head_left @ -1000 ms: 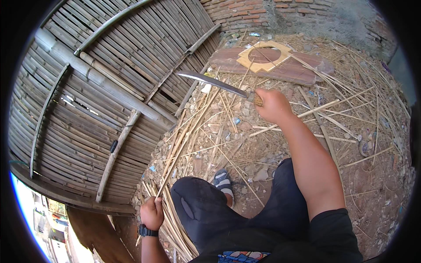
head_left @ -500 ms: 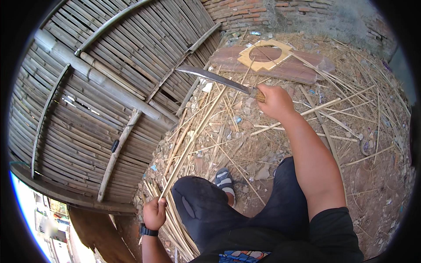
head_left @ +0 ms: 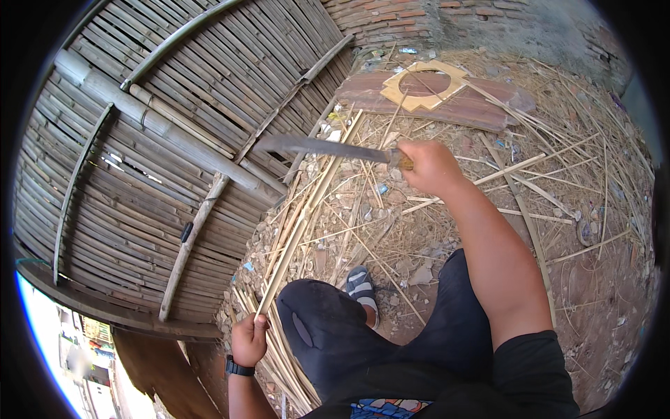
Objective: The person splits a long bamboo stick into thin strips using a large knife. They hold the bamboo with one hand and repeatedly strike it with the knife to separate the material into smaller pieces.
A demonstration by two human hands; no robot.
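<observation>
My left hand (head_left: 248,341) grips the near end of a long pale bamboo strip (head_left: 300,229) beside my left knee. The strip slants away from me toward the far boards. In my right hand (head_left: 430,167) is the wooden handle of a machete (head_left: 335,149), its long blade pointing left and slightly blurred. The blade crosses the strip's upper part; whether they touch, I cannot tell. Next to my left leg lies a bundle of thin bamboo strips (head_left: 289,377).
A bamboo slat wall (head_left: 132,209) rises on the left. Far ahead, a yellowish frame with a round hole (head_left: 447,96) rests on reddish-brown boards (head_left: 363,98) before a brick wall (head_left: 391,24). Loose strips (head_left: 502,171) and rubble litter the ground. My sandalled foot (head_left: 359,283) is between.
The machete has come down and toward me, its tip shifting left, so the strip's far end now shows beyond the blade. My left hand keeps its hold on the strip.
</observation>
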